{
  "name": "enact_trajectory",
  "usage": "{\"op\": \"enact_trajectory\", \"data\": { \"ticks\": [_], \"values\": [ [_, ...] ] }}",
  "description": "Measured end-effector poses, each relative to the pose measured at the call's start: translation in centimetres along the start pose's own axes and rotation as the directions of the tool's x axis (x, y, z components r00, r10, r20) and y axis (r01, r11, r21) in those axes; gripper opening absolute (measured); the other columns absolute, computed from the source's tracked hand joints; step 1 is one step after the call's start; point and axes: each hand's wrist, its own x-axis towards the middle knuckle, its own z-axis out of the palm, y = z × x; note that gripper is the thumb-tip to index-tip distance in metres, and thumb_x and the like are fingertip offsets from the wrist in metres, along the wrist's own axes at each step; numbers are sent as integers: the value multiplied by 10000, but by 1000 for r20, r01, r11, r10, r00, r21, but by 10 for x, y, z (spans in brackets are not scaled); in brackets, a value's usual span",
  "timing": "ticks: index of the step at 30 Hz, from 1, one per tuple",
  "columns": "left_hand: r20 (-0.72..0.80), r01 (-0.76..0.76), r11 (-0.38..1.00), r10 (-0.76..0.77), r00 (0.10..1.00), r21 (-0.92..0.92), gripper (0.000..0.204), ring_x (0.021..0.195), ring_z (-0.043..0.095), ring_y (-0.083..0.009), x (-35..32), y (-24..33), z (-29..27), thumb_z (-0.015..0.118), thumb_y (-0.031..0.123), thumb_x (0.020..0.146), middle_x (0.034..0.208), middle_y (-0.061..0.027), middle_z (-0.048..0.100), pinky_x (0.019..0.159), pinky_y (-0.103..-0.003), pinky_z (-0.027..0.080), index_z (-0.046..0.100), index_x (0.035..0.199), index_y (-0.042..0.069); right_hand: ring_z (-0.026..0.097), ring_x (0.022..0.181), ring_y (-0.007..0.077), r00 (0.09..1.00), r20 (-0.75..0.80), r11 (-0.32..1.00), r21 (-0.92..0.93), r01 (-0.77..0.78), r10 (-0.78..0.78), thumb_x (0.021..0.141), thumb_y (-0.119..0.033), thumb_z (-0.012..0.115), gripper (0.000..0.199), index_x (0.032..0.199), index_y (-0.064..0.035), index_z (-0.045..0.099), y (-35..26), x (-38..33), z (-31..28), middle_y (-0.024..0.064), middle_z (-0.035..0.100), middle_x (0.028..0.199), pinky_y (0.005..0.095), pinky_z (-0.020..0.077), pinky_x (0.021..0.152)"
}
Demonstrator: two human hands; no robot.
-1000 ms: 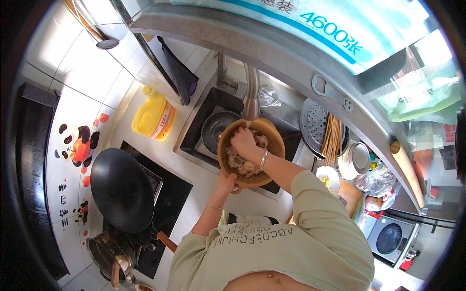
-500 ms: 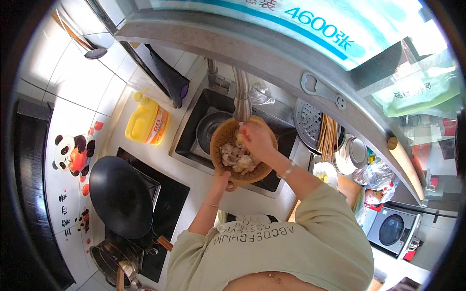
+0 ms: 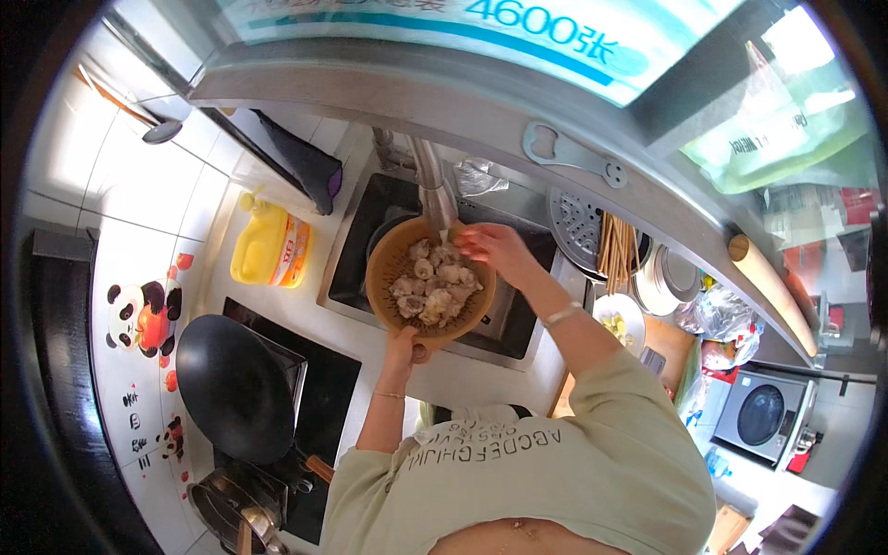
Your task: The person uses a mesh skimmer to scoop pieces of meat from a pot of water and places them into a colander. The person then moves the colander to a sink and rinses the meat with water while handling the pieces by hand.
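Observation:
A yellow-brown colander point(image 3: 380, 277) is held over the sink below the faucet point(image 3: 432, 190). Pale chunks of raw meat point(image 3: 440, 289) lie inside it. At the near rim, my left hand point(image 3: 404, 350) is closed around the edge, its thumb on the upper side. My right hand point(image 3: 501, 254) hovers at the far right rim beside the faucet's end, fingers loosely bent and partly apart. I see nothing held in it. Whether its fingertips touch the rim is hard to tell.
Beneath the colander is a dark sink point(image 3: 347, 268) with a dark round pan. To the left stand a yellow jug point(image 3: 264, 242), a black wok point(image 3: 231, 388) and a pot point(image 3: 222, 509). Chopsticks point(image 3: 617, 250) and a plate point(image 3: 629, 313) are at right. A metal shelf edge point(image 3: 370, 102) crosses above.
My right hand has moved from over the meat to the colander's right rim, uncovering the chunks. The colander sits a little further left, still in my left hand. The view has shifted slightly.

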Motion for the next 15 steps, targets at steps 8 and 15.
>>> {"op": "enact_trajectory", "data": {
  "ticks": [8,15],
  "values": [
    [-17,27,998,-26,1000,60,217,418,364,-106,21,-17,-13,396,51,850,689,-65,475,355,-277,284,388,1067,40,590,852,213,982,13,960,207,-187,188,875,-89,438,219,1063,7,494,10,55,43,194,589,1007,304,480,754],
    [-57,46,996,-51,997,-76,215,453,398,-102,23,-24,-4,392,41,849,800,-84,514,397,-265,335,418,1057,-6,499,1084,246,844,187,276,-891,362,-503,767,-79,591,447,1191,-51,453,15,-8,1,144,493,1199,322,442,850]
  ]
}}
